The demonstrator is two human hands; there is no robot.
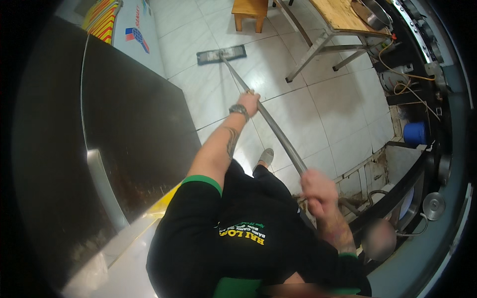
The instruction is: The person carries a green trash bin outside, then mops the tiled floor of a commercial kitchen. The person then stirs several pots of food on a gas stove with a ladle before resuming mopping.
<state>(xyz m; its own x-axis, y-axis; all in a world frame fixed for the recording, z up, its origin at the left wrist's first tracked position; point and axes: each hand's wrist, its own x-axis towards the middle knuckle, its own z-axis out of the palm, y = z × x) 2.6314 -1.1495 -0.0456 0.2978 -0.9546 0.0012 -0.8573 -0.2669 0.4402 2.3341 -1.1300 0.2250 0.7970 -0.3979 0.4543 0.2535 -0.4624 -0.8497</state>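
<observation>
A flat floor mop (221, 54) lies with its dark-edged head on the white tiled floor (316, 111), ahead of me. Its long metal handle (279, 134) slants from the head back toward my right side. Partway down this handle, my left hand (249, 101) is closed around it, arm stretched out, a watch on the wrist. My right hand (319, 192), blurred, grips the handle near its upper end, close to my body. The tip of the handle is hidden in that hand.
A dark cabinet or fridge with a long handle (106, 190) rises at my left, a white chest freezer (138, 41) beyond it. A wooden stool (250, 10) and a metal-legged wooden table (337, 13) stand ahead. Along the right run a counter, a gas hose (387, 61) and a blue container (415, 133).
</observation>
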